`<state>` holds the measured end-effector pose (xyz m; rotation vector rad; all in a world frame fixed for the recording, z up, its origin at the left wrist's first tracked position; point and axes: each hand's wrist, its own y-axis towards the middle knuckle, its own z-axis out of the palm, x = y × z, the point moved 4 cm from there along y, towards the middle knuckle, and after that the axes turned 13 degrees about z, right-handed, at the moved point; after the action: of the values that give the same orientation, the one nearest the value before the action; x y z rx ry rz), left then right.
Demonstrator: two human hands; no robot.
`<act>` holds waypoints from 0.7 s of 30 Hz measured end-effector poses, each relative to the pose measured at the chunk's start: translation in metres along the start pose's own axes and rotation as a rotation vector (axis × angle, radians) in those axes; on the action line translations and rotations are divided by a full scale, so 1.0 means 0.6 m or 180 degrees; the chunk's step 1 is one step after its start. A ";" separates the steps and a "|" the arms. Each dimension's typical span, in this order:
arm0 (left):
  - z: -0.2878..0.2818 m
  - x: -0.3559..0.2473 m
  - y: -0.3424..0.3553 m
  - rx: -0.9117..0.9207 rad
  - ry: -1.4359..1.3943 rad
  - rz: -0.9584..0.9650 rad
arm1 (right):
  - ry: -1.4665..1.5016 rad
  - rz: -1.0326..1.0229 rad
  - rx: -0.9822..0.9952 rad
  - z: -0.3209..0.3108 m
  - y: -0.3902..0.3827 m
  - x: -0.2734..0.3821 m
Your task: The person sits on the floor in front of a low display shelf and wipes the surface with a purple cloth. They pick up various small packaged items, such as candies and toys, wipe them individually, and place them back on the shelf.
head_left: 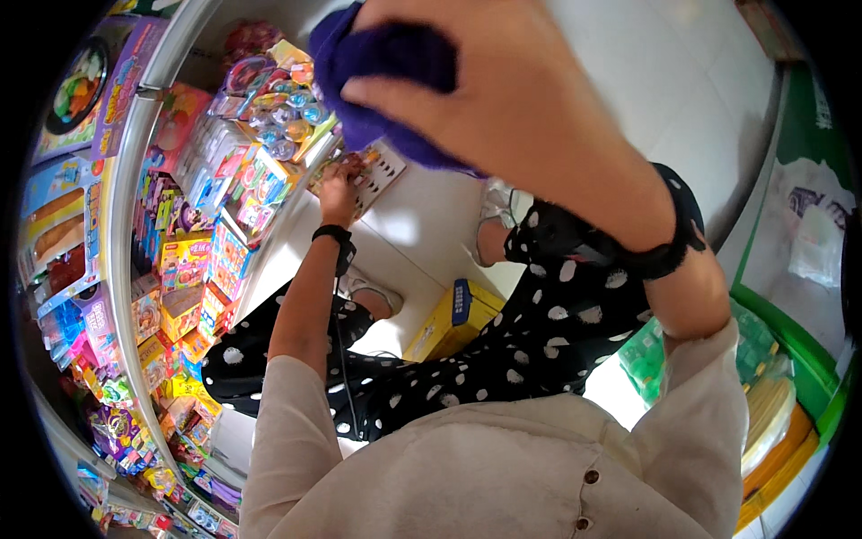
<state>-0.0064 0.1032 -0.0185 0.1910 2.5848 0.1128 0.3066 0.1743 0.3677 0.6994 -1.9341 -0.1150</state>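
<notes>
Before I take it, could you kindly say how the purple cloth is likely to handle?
Probably floppy: the purple cloth sits bunched in folds in the right hand. It is likely light, since it looks like plain fabric held one-handed.

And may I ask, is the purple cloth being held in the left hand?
No, the purple cloth is held in the fingers of the right hand.

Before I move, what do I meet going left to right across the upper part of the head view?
Purple-edged package, silver shelf rail, bright packets, purple cloth, right hand gripping that cloth, pale floor, green panel.
</notes>
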 end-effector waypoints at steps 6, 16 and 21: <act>-0.011 -0.071 0.010 -0.0493 -0.0320 0.0354 | 0.0500 0.1237 -0.0695 -0.079 0.032 -0.036; 0.177 -0.189 0.073 0.0289 -0.1186 0.0006 | 0.0327 0.1210 -0.1474 -0.120 0.051 -0.087; 0.247 -0.171 0.131 -0.0361 -0.0537 0.0061 | 0.0504 0.1293 -0.1474 -0.120 0.049 -0.091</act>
<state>0.1669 0.1710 -0.0825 0.1755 2.4013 0.2393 0.3725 0.2428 0.3685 0.0053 -1.7690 -0.2365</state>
